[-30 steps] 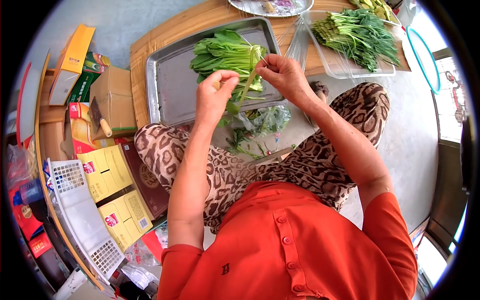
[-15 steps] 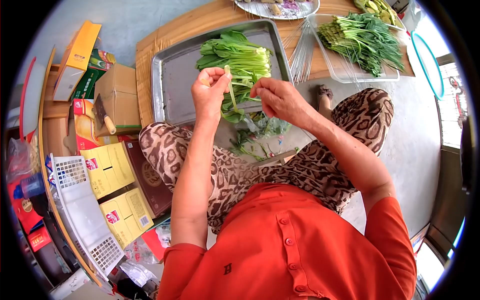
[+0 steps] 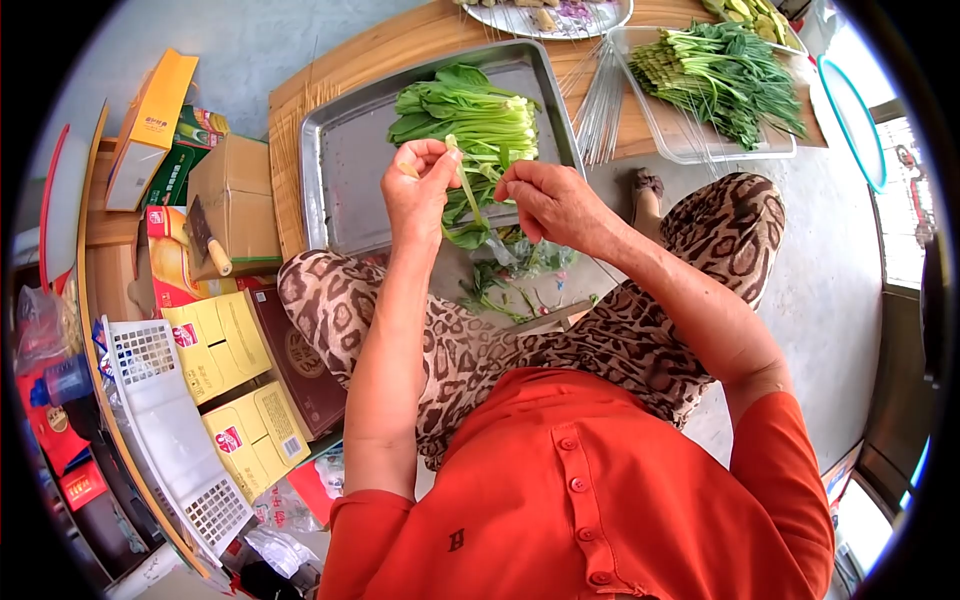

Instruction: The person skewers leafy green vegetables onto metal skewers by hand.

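Observation:
My left hand (image 3: pixel 418 195) pinches the pale end of a leafy green stalk (image 3: pixel 466 188) between thumb and forefinger, and its leaf hangs downward. To its right, my right hand (image 3: pixel 553 205) is closed with curled fingers; whether anything thin is between them I cannot make out. Both hands are over the near edge of a metal tray (image 3: pixel 340 210). In that tray lies a row of leafy greens (image 3: pixel 465 110), stems pointing right. Thin metal skewers (image 3: pixel 600 115) lie beside the tray on the wooden table (image 3: pixel 400 35).
A clear plastic bin (image 3: pixel 680 150) of cut greens (image 3: pixel 735 85) stands at the right, with a white plate (image 3: pixel 590 25) of food behind. Leaf scraps (image 3: pixel 500 290) lie below the tray. At left are cardboard boxes (image 3: pixel 245 195), a knife (image 3: pixel 212 240) and a white basket (image 3: pixel 165 420).
The view has shifted very slightly. My left hand keeps its pinch on the stalk, and my right hand stays closed in nearly the same place.

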Available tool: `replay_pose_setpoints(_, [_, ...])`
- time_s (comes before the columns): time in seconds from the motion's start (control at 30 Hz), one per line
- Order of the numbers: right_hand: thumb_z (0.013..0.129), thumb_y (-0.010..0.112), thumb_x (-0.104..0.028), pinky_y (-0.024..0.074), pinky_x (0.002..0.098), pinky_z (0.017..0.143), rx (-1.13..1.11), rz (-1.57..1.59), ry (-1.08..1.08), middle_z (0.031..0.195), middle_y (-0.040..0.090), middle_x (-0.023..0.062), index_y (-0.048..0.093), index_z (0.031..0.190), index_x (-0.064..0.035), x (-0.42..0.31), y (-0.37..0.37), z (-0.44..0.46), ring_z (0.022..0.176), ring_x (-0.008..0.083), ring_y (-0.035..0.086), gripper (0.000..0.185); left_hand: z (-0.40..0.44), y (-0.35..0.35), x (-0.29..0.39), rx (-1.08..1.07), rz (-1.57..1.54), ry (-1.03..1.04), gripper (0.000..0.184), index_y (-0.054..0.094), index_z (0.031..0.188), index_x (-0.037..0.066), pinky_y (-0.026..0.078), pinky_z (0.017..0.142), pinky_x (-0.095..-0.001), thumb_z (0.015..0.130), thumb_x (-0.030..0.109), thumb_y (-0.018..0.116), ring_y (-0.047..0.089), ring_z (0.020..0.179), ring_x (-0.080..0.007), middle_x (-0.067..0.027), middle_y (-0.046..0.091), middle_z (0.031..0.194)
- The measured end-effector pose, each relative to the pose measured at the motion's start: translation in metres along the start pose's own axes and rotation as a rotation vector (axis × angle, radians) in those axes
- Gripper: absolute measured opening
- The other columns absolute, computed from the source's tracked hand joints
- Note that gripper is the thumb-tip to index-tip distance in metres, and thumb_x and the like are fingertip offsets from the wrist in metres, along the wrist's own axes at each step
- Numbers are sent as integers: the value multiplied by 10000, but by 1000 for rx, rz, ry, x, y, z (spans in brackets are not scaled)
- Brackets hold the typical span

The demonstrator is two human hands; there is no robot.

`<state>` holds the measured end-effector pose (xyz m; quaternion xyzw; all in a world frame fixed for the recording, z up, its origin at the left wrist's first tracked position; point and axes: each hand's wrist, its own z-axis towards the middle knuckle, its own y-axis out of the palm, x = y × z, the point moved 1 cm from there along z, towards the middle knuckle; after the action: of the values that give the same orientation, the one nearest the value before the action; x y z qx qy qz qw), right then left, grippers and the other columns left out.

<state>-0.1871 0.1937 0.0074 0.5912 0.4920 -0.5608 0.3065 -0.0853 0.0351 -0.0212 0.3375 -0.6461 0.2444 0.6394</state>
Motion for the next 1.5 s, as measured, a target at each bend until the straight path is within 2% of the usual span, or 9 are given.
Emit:
replay_pose_setpoints(0.43, [960,412,-183,360,246,446,-16,40,8,533,496,-2,571,945,-18,4,0,1,455,72,443,229,-1,1,2,-20,54,80,126,583,916,32,295,441,-159,835,55,677,522,586,-30,0,600,736])
replay_pose_setpoints(0.6, [963,414,-191,342,240,437,-12,85,48,533,495,-4,573,945,-29,0,-2,2,451,68,429,228,-8,11,-1,-185,103,88,124,588,912,16,380,508,-176,827,27,678,547,613,-45,-4,617,752])
replay_pose_setpoints(0.8, [967,474,-219,296,232,424,182,71,22,530,442,-26,577,954,-25,16,-16,20,452,55,369,220,-17,20,4,-150,522,121,167,576,908,44,413,562,-215,795,45,699,516,609,-47,-14,620,744])
replay_pose_setpoints(0.9, [931,575,-200,256,212,431,162,88,-31,548,425,-64,574,948,-33,14,-11,17,476,25,340,167,-16,21,-3,-138,741,153,198,570,917,31,445,587,-254,785,92,705,550,648,-90,-31,640,815])
replay_pose_setpoints(0.97, [899,622,-157,229,202,446,139,75,-110,568,435,-88,571,925,-41,16,-3,16,512,7,330,130,-17,24,-6,-135,794,224,260,544,862,12,483,638,-356,716,117,731,611,710,-242,-109,598,836])
replay_pose_setpoints(1.07, [902,612,-155,232,200,452,177,59,-154,573,445,-87,571,913,-45,26,2,21,522,6,334,118,-17,26,-18,-145,774,372,261,549,874,11,484,644,-366,718,126,724,614,734,-283,-128,597,841])
replay_pose_setpoints(1.13, [900,608,-149,238,202,447,194,69,-166,574,452,-83,574,906,-47,21,-1,20,516,8,342,108,-22,31,-5,-153,765,377,251,561,893,15,488,649,-354,733,124,721,616,713,-242,-109,606,826])
replay_pose_setpoints(1.23, [906,602,-155,246,205,429,259,85,-105,575,459,-67,568,896,-47,23,-9,24,498,14,360,114,-27,34,3,-209,394,81,174,568,934,13,492,621,-264,814,84,673,596,688,-102,-46,637,817])
replay_pose_setpoints(1.5, [959,518,-192,240,212,406,225,186,-26,534,430,-59,573,928,-36,12,-12,18,447,28,332,168,-15,17,-6,-152,24,37,127,591,991,2,462,651,-198,874,43,620,579,723,-74,-21,610,858])
